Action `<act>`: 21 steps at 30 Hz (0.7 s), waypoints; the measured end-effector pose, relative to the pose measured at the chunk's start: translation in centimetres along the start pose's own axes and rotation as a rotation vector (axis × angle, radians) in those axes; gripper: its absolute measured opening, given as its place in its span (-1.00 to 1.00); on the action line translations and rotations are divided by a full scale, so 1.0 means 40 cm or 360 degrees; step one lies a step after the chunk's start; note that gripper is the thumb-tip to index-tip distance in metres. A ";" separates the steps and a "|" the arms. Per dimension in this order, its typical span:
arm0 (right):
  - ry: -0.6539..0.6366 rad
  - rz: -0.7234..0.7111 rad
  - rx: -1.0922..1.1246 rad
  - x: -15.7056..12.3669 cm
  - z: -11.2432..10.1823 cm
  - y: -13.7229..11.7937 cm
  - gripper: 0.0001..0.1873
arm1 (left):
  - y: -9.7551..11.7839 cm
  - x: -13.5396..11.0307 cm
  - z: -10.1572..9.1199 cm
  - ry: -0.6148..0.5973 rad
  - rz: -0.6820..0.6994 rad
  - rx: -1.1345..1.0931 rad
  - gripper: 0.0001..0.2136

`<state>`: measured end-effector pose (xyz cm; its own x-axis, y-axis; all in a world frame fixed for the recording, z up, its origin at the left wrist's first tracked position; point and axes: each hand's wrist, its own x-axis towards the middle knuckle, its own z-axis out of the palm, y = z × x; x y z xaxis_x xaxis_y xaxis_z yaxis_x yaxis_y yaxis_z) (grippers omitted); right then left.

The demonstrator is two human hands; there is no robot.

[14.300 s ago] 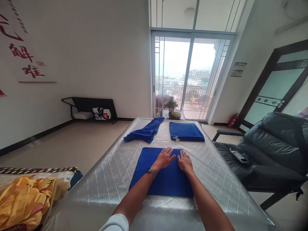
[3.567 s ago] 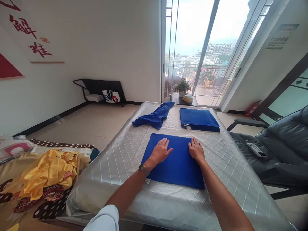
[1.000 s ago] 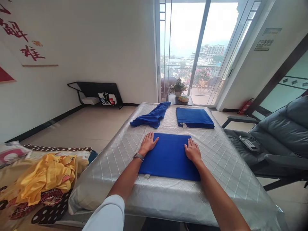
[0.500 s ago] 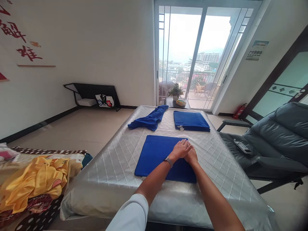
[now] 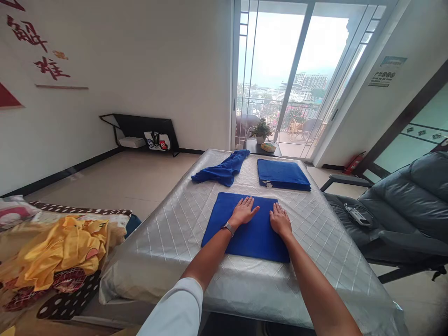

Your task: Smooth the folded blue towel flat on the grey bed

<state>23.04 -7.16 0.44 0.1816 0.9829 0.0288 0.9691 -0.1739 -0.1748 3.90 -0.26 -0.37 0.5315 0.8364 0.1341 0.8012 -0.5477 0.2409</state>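
A folded blue cloth (image 5: pixel 257 242) lies flat on the silver quilted table cover (image 5: pixel 168 228) before me. My left hand (image 5: pixel 244 211) rests palm down on its upper middle, fingers spread. At the cloth's right edge, my right hand (image 5: pixel 280 219) also lies flat with its fingers stretched out. Farther back on the right sits a neat stack of folded blue cloths (image 5: pixel 283 173) with white tags at its front edge. A crumpled blue cloth (image 5: pixel 224 170) is at the far left of the cover.
A grey recliner (image 5: pixel 395 214) with a white device on its seat stands close at the right. Yellow fabric (image 5: pixel 63 247) and other bedding are piled at the lower left. Beyond the far end are a small table with a potted plant (image 5: pixel 261 130) and glass sliding doors.
My hands were together near the cloth's upper right corner. Now they are apart: the left has moved left across the cloth, while the right stays by the right edge. The view has shifted slightly.
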 end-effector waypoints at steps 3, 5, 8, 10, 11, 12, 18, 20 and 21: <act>-0.0006 0.0017 0.0012 -0.001 -0.004 -0.002 -0.31 | -0.094 -0.030 -0.029 -0.0003 -0.0176 0.0051 -0.28; -0.0005 0.0022 0.0014 -0.002 -0.006 -0.003 -0.31 | -0.152 -0.049 -0.042 0.0030 -0.0281 0.0095 -0.28; -0.0009 0.0024 0.0004 -0.002 -0.008 -0.004 -0.31 | -0.210 -0.070 -0.050 0.0081 -0.0376 0.0145 -0.28; -0.0010 0.0026 -0.0016 -0.002 -0.008 -0.004 -0.31 | -0.224 -0.077 -0.050 0.0104 -0.0399 0.0153 -0.27; -0.0011 0.0027 -0.0026 -0.001 -0.007 -0.003 -0.31 | -0.225 -0.078 -0.049 0.0113 -0.0400 0.0153 -0.26; -0.0012 0.0027 -0.0036 0.000 -0.007 -0.003 -0.31 | -0.224 -0.079 -0.048 0.0120 -0.0400 0.0152 -0.25; -0.0011 0.0015 -0.0045 0.006 -0.001 0.002 -0.31 | -0.220 -0.077 -0.042 0.0145 -0.0389 0.0134 -0.22; -0.0008 0.0015 -0.0047 0.007 0.001 0.003 -0.32 | -0.222 -0.078 -0.040 0.0156 -0.0387 0.0144 -0.22; -0.0003 0.0016 -0.0046 0.007 0.002 0.004 -0.32 | -0.223 -0.078 -0.038 0.0164 -0.0384 0.0153 -0.23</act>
<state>23.21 -6.88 0.33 0.1913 0.9812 0.0253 0.9716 -0.1856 -0.1464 -5.33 2.05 -1.46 0.2954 0.9379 0.1822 0.9262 -0.3279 0.1864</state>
